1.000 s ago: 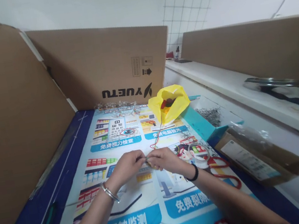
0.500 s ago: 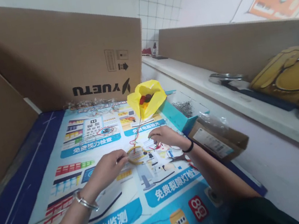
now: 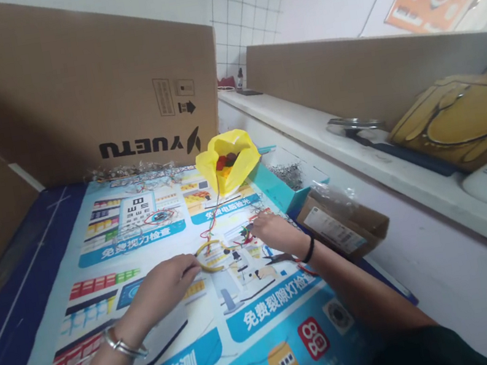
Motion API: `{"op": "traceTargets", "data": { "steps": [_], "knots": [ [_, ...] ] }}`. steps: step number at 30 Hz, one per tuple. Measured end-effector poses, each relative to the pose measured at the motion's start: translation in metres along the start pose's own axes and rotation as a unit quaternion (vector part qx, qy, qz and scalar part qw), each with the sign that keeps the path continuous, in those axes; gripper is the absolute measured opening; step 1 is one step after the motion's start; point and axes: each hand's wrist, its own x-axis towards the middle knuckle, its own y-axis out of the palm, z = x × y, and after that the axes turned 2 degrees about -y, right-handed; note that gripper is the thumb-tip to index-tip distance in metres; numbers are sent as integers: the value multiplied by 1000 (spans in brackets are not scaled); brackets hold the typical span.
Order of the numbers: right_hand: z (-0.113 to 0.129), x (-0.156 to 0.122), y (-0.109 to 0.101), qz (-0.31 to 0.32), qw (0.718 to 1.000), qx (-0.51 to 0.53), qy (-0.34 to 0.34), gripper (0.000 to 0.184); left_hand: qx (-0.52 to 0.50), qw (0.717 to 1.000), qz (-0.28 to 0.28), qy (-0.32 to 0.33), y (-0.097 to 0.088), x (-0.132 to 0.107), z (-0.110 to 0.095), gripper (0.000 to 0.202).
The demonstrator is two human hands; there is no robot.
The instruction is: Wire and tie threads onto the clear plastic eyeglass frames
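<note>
My left hand [image 3: 182, 272], a silver bangle at its wrist, pinches the left edge of a thin yellow ring [image 3: 212, 269] held over the printed sheet. A red strand [image 3: 213, 220] runs from near the ring toward the open yellow bag [image 3: 245, 166], where red, orange and dark pieces show. To the right of the ring, my right hand [image 3: 275, 232] has its fingers closed beside a small red and green bit [image 3: 246, 234]. What those fingers hold, if anything, is too small to tell. Dark-bladed scissors [image 3: 279, 258] lie just below this hand, partly hidden by the wrist.
A teal box [image 3: 268, 192] of small metallic pieces and an open cardboard box [image 3: 333, 233] stand at the right. Tangled wire-like strands [image 3: 134, 170] lie along the back, before a big carton [image 3: 115, 85]. A white ledge [image 3: 307, 119] runs along the right.
The whole view has shifted slightly, so things sit further left. My right hand has come down onto the red and green bit, fingers closer together. My left hand keeps the ring.
</note>
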Motion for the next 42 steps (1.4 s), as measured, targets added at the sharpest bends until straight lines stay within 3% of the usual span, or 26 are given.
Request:
{"op": "traceTargets", "data": {
  "steps": [4, 9, 14, 19, 22, 25, 29, 34, 37, 40, 42],
  "knots": [
    [5, 7, 9, 18, 999, -26, -40, 16, 22, 999, -5, 30, 10, 1, -1, 27],
    [6, 11, 14, 9, 999, 26, -27, 17, 73, 993, -44, 82, 40, 5, -14, 30],
    [8, 9, 10, -30, 995, 89, -22, 14, 132, 981, -77, 123, 66, 29, -32, 47],
    [3, 8, 1, -109, 968, 221, -33, 12, 176, 971, -53, 153, 82, 57, -32, 42],
    [-3, 6, -4, -149, 935, 321, -13, 9, 188, 966, -65, 168, 88, 60, -28, 42],
    [-8, 6, -6, -155, 893, 421, 14, 8, 179, 966, -74, 173, 84, 58, -30, 39],
    [-8, 8, -10, -149, 858, 490, 43, 8, 127, 981, -50, 137, 62, 56, -35, 22],
    [1, 15, -19, -131, 867, 481, 5, 9, -95, 980, -169, 50, 42, 60, -35, 32],
    [8, 18, -23, -128, 876, 464, -16, 10, -176, 970, -159, 52, 41, 66, -39, 37],
    [13, 21, -24, -146, 890, 431, -10, 8, -159, 975, -141, 57, 43, 70, -43, 18],
    [14, 22, -21, -149, 896, 418, -10, 8, -136, 979, -143, 57, 45, 72, -43, 19]
  ]
}}
